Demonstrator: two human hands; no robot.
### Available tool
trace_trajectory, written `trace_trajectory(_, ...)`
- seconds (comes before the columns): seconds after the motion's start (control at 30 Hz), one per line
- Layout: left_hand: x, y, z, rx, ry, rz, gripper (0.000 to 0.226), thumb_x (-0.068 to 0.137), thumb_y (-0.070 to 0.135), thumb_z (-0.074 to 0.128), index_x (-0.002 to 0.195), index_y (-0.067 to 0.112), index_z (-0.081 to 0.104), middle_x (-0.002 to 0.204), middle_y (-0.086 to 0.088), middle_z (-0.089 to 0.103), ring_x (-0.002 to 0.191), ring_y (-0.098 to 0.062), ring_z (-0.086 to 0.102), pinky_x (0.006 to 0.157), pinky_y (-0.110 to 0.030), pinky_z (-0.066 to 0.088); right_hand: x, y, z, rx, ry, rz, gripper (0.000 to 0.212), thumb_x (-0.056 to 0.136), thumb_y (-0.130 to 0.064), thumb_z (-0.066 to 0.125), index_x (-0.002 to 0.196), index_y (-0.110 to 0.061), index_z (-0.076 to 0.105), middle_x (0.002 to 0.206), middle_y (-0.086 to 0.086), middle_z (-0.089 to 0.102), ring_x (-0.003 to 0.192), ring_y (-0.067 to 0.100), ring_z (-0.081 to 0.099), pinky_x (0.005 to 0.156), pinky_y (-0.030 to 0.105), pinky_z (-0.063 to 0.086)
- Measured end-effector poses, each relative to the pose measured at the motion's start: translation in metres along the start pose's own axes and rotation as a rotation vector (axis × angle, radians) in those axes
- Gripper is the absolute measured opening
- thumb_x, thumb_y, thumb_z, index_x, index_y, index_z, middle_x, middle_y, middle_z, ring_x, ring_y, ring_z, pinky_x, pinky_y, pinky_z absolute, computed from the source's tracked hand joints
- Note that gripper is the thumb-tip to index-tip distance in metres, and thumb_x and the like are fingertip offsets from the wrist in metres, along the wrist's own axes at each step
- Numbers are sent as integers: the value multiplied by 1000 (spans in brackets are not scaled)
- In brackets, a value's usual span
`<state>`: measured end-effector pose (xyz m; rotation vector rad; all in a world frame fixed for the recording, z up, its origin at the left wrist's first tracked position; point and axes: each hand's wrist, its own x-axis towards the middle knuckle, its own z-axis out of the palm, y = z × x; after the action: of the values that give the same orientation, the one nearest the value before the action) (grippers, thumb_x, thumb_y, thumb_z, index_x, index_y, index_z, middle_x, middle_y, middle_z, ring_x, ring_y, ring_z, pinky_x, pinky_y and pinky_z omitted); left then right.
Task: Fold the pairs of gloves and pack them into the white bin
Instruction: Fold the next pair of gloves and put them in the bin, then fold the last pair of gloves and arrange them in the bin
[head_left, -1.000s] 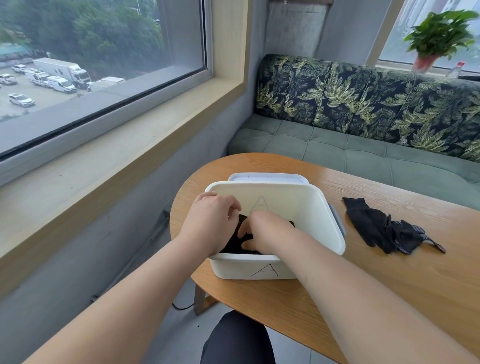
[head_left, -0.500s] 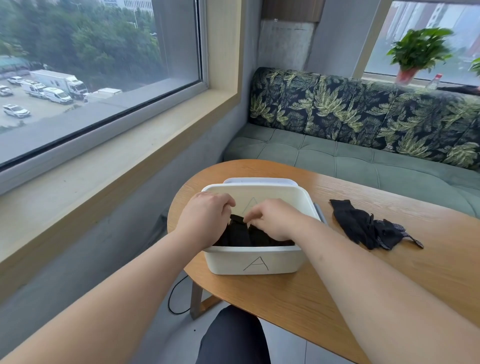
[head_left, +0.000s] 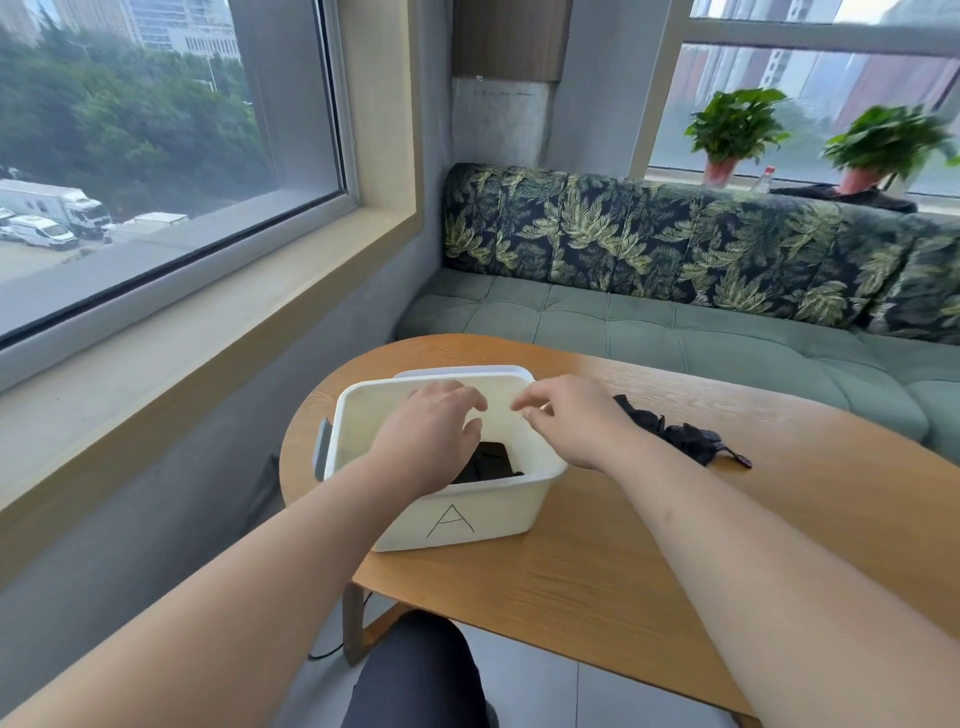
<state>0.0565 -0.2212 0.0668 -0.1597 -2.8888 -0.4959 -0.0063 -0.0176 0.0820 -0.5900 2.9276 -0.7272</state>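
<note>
A white bin (head_left: 467, 519) marked "A" stands near the left end of the wooden table. Folded black gloves (head_left: 491, 464) lie at its bottom, partly hidden by my left arm. My left hand (head_left: 431, 436) hovers over the bin's opening, fingers spread and holding nothing. My right hand (head_left: 566, 421) is above the bin's right rim, fingers loosely apart and empty. A loose heap of black gloves (head_left: 675, 434) lies on the table just right of the bin, behind my right wrist.
The round-ended wooden table (head_left: 649, 571) has a green bench sofa (head_left: 675, 332) with leaf-print cushions behind it. A window ledge (head_left: 182, 332) runs along the left. Two potted plants (head_left: 732, 135) stand on the far sill. My dark-clothed knee (head_left: 415, 675) is below the table edge.
Both hands have lifted out of the bin and let go of the folded gloves, which stay inside. The right hand has shifted to the right. The camera has tilted up.
</note>
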Motion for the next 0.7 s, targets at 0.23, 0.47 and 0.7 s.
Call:
trace_trajectory(0.23,18,55,27,68,-55,127,39,110,39,50,146,29,56,149,3,55,136,-22,50,114,-37,37,-33,49,-28,-29,51,94,25,106,-29,57,120,-36,76,116,-12,73,109,15,65,94,37,55)
trace_trajectory(0.47,31,110,69,154,-82,311,41,108,40,51,145,23,56,147,-1,54,138,-25,47,118,-37,36,-63,103,-24,-78,23,190,25,106,-31,59,125,-31,75,120,-8,75,109,17,65,93,32,52)
trace_trajectory(0.7,36,156,118,276,-187,456,39,107,33,52,141,14,54,142,-9,53,137,-30,47,120,-41,37,-76,155,-8,-118,-45,313,34,106,-28,58,139,-29,67,141,2,67,128,27,62,101,37,52)
